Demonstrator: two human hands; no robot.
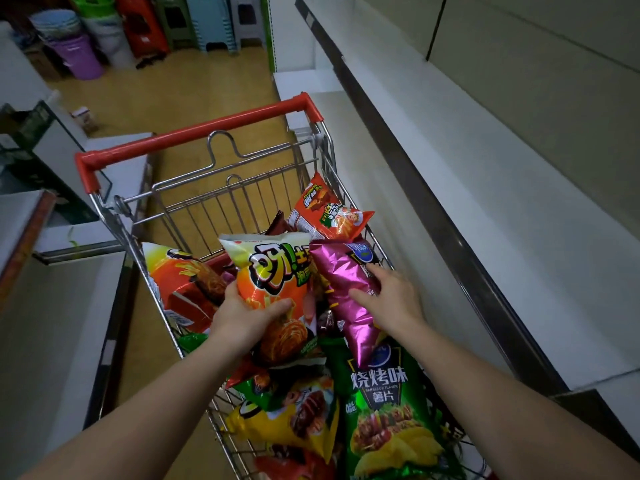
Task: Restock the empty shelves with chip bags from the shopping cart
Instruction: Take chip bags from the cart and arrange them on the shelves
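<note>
White shelving (502, 209) runs along the right from near to far, its dark front edge just beside the cart's right rim; a tan floor aisle lies open on the cart's left, with more white shelf units (52, 306) beyond it. Wire shopping cart (221, 188), red handle at the far end, is piled with chip bags. Left hand (242, 315) reaches in from near left, forearm angled far-right, fingers curled under and thumb over the near end of an orange-and-cream chip bag (273, 271); bag tilted up, long axis near-to-far, top pointing far. Right hand (388, 296) reaches from near right, fingers spread and laid on a magenta foil bag (346, 289); cannot tell whether it grips. Magenta bag's long axis runs near-to-far, leaning slightly right at the near end. Green barbecue bag (384, 410) lies nearest, right side.
</note>
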